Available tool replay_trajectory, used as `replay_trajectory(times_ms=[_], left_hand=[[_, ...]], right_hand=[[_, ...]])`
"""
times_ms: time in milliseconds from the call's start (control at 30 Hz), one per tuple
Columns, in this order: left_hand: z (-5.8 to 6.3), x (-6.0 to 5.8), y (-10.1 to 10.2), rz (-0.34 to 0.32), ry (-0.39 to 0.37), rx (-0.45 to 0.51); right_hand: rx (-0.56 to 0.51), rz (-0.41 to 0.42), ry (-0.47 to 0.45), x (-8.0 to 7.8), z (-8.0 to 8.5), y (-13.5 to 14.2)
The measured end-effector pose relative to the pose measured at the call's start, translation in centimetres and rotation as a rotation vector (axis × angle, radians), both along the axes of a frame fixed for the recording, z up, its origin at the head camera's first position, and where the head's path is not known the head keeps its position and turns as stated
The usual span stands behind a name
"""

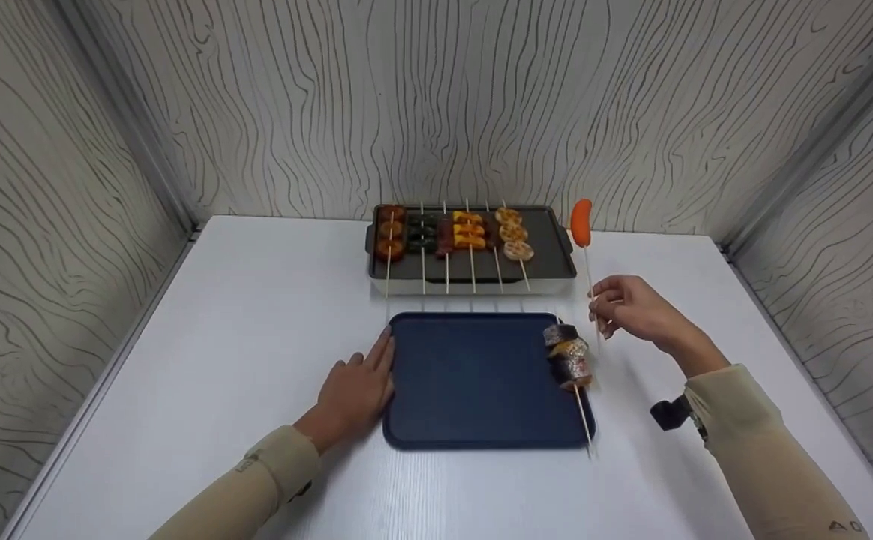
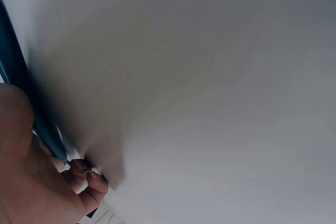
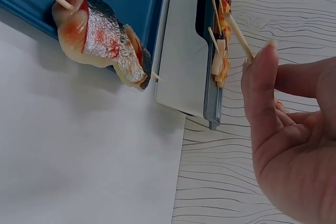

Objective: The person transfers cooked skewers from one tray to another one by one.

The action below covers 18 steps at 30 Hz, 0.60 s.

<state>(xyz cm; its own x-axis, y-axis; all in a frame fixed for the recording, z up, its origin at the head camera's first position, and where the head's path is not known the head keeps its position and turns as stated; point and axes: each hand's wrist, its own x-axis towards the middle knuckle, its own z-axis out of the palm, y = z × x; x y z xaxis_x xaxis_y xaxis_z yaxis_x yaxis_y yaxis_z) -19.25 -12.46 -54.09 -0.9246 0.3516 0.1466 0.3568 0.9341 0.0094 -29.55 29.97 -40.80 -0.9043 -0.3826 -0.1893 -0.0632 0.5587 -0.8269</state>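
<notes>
My right hand (image 1: 631, 307) pinches the wooden stick of a sausage skewer (image 1: 580, 223) between thumb and fingers, right of the tray. The orange-red sausage points up and away; in the right wrist view only a piece of its stick (image 3: 240, 39) shows. My left hand (image 1: 354, 394) rests at the left edge of a dark blue tray (image 1: 481, 382), fingers along the rim. Across the tray's right side lies a fish skewer (image 1: 570, 360) with silvery, dark-skinned chunks, its stick reaching past the front edge.
Behind the tray stands a dark grill plate (image 1: 545, 262) on a light base. Several skewers lie on it, among them lotus root slices (image 1: 514, 234), yellow pieces (image 1: 469, 230) and brown-orange rounds (image 1: 390, 232). Wood-grain patterned walls (image 1: 444, 105) enclose the white table (image 1: 256, 300).
</notes>
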Motion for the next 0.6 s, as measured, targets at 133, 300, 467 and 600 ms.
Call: replay_trajectory(times_ms=[133, 300, 467, 600], left_hand=[[-0.2, 0.0, -0.1, -0.01, 0.026, -0.006], [-0.4, 0.0, -0.1, -0.013, 0.014, 0.001], [-0.5, -0.1, -0.1, -0.012, -0.001, 0.016], [-0.9, -0.2, -0.3, -0.013, 0.007, 0.01]], right_hand=[[0.003, -0.011, 0.004, 0.7, -0.1, 0.3], [0.001, -0.021, 0.017, 1.6, -0.3, 0.5], [0.011, -0.028, 0.025, 2.4, -0.4, 0.8], [0.024, -0.026, 0.028, 3.0, -0.5, 0.8]])
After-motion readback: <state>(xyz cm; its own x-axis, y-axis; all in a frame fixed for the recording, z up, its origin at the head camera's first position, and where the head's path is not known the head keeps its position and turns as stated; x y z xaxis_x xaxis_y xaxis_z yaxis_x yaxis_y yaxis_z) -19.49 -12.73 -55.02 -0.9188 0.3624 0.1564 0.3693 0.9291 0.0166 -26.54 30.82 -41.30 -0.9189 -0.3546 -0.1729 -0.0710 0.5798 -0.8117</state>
